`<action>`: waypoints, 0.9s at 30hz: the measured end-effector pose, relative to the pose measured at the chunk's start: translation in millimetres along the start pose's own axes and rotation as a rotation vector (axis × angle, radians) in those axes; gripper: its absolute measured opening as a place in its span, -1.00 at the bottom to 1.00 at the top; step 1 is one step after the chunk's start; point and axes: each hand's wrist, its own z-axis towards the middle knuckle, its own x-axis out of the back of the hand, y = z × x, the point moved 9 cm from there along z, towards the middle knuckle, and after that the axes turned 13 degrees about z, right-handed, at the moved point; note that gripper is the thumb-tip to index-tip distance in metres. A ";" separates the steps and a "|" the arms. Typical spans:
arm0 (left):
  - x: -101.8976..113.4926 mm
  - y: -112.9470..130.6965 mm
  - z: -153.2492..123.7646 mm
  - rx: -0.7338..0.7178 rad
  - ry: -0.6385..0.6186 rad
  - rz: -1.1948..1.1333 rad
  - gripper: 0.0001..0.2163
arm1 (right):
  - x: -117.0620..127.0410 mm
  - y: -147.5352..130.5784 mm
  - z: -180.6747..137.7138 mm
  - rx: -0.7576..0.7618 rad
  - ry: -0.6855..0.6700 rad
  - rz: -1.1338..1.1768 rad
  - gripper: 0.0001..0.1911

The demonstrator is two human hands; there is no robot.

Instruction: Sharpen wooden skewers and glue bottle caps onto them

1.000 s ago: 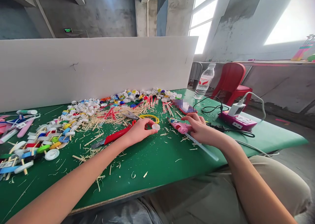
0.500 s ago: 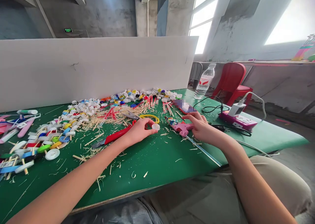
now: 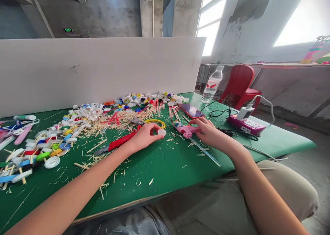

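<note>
Between the thumb and fingers of my left hand (image 3: 146, 137) is a small white bottle cap (image 3: 161, 132), held just above the green table. My right hand (image 3: 206, 130) has its fingers closed over the handle end of a pink glue gun (image 3: 186, 130); its palm side is hidden. A clear glue stick (image 3: 206, 152) juts from the back of the gun toward the table's near edge. Under and beside my left hand lie a red-handled craft knife (image 3: 116, 143) and pliers (image 3: 135, 120) with red and yellow handles.
Bottle caps (image 3: 89, 113) and thin wooden sticks (image 3: 103, 123) are heaped along the back and left, with shavings scattered about. A phone (image 3: 193, 111), water bottle (image 3: 212, 85), purple power strip (image 3: 246, 125) and cables stand at right. A white board (image 3: 103, 70) rises behind.
My right hand has come down onto the glue gun, its fingers now closing on the handle. The glue stick has shifted a little. My left hand still holds the cap.
</note>
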 end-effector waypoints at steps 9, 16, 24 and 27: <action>1.4 0.3 -0.5 0.014 0.006 0.012 -0.73 | 1.4 -5.7 1.1 -0.011 0.027 -0.005 -0.65; 2.0 1.4 -2.8 0.023 -0.004 0.009 -0.73 | 1.4 -8.1 -0.8 -0.105 0.002 -0.010 -0.65; 2.5 4.2 -2.9 -0.002 0.021 0.033 -0.74 | 35.9 -61.1 0.7 0.074 0.264 0.124 -0.77; 2.3 4.7 -1.9 -0.026 0.040 0.040 -0.75 | 34.6 -100.2 7.3 0.182 0.225 0.164 -0.75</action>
